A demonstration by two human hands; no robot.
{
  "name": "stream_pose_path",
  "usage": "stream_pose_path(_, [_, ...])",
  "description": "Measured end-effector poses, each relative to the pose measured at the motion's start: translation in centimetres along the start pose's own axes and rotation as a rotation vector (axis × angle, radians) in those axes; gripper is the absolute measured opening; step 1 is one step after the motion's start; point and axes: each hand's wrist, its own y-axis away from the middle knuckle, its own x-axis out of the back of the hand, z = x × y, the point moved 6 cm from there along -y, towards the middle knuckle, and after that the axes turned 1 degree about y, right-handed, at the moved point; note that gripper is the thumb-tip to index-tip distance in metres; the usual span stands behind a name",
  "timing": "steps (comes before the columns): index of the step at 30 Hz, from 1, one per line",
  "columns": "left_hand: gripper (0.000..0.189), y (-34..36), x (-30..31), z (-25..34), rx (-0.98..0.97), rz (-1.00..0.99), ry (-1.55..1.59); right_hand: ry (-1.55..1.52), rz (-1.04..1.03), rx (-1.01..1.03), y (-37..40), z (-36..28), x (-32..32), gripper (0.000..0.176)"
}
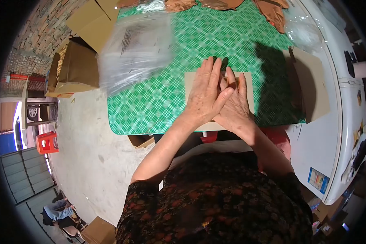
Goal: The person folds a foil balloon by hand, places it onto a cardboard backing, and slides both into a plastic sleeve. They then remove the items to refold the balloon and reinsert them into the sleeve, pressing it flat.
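Note:
A flat beige board [249, 80] lies near the front edge of the green checked tablecloth. My left hand [205, 91] rests flat over it, fingers stretched forward and close together. Its thumb crosses over my right hand [234, 103], which is also laid palm down on the board with its fingers extended and a little apart. A small patch of brown shows between the right hand's fingers; what it belongs to is mostly hidden. Neither hand is wrapped around anything.
On the green tablecloth [223, 32], a stack of clear plastic bags [136, 46] lies at left. Brown wrapped pieces [272, 14] line the far edge. A cardboard sheet [311, 85] and clear plastic [305, 32] are at right, beside a white fridge [347, 110]. Cardboard boxes [79, 63] stand left.

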Motion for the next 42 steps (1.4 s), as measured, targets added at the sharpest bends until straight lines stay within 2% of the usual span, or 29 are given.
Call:
stream_pose_path(6, [0.076,0.4,-0.6,0.5,-0.03,0.052,-0.101,-0.183,0.081,-0.01,0.5,1.5,-0.2,0.075])
stream_pose_path(7, [0.074,0.4,-0.7,0.5,-0.033,0.067,-0.113,-0.26,0.111,-0.088,0.5,1.9,0.6,0.061])
stream_pose_path(10, [0.067,0.5,-1.1,0.6,-0.047,0.015,-0.198,-0.302,0.231,-0.01,2.0,3.3,1.5,0.045])
stream_pose_path(11, [0.065,0.6,-1.3,0.8,-0.047,-0.004,-0.271,-0.328,0.388,-0.042,3.0,3.4,2.2,0.035])
stream_pose_path(14, [0.06,0.5,-1.6,1.2,-0.042,-0.04,-0.432,-0.262,0.568,-0.008,6.6,2.6,5.8,0.029])
stream_pose_path(16, [0.059,0.5,-1.7,1.4,-0.029,-0.042,-0.458,-0.468,0.507,-0.169,10.4,2.5,5.6,0.02])
stream_pose_path(18, [0.06,0.7,-1.9,1.4,-0.019,-0.035,-0.465,-0.889,0.262,-0.367,13.8,2.0,2.8,0.014])
stream_pose_path(20, [0.061,1.0,-2.0,1.6,-0.007,-0.021,-0.478,-1.042,-0.058,-0.551,15.5,0.5,0.2,0.015])
stream_pose_path(21, [0.061,1.2,-2.0,1.8,0.0,-0.015,-0.486,-1.137,-0.052,-0.512,16.8,0.4,-2.9,0.015])
stream_pose_path(22, [0.061,1.5,-2.0,2.0,0.007,-0.009,-0.494,-1.407,-0.13,-0.66,17.2,-0.5,-3.9,0.021])
stream_pose_path(24, [0.061,2.1,-2.0,2.4,0.021,0.007,-0.488,-1.478,-0.093,-0.512,16.3,-1.2,-4.5,0.03])
stream_pose_path(26, [0.062,2.9,-2.1,2.7,0.04,0.014,-0.484,-1.596,-0.154,-0.511,15.8,-1.5,-5.4,0.035])
stream_pose_path(28, [0.062,3.5,-2.2,3.0,0.061,0.02,-0.483,-1.705,-0.112,-0.52,14.9,-2.1,-5.5,0.04])
stream_pose_path(31, [0.065,4.4,-2.4,3.2,0.108,-0.01,-0.473,-1.908,0.08,-0.51,14.4,-2.7,-6.6,0.049])
stream_pose_path(32, [0.066,4.7,-2.4,3.2,0.121,-0.009,-0.469,-1.883,0.033,-0.614,15.4,-2.4,-8.2,0.051])
stream_pose_path(34, [0.067,5.0,-2.5,3.3,0.152,-0.056,-0.489,-1.861,-0.081,-0.663,14.3,-2.6,-6.9,0.057])
stream_pose_path(35, [0.067,5.1,-2.6,3.3,0.158,-0.062,-0.492,-1.857,-0.062,-0.7,14.8,-2.0,-8.2,0.063])
stream_pose_path(37, [0.068,5.0,-2.4,3.5,0.167,-0.083,-0.502,-1.846,-0.024,-0.774,15.8,-0.7,-10.6,0.089])
stream_pose_path(40, [0.067,5.3,-2.3,3.5,0.151,-0.046,-0.47,-1.33,0.038,-0.569,16.3,-0.8,-10.3,0.065])
stream_pose_path(41, [0.067,5.4,-2.2,3.6,0.137,-0.017,-0.412,-1.132,0.109,-0.404,16.2,-1.1,-8.7,0.06])
stream_pose_path(42, [0.068,5.4,-1.8,3.7,0.138,0.019,-0.322,-1.262,0.109,-0.491,15.4,-1.4,-8.0,0.055])
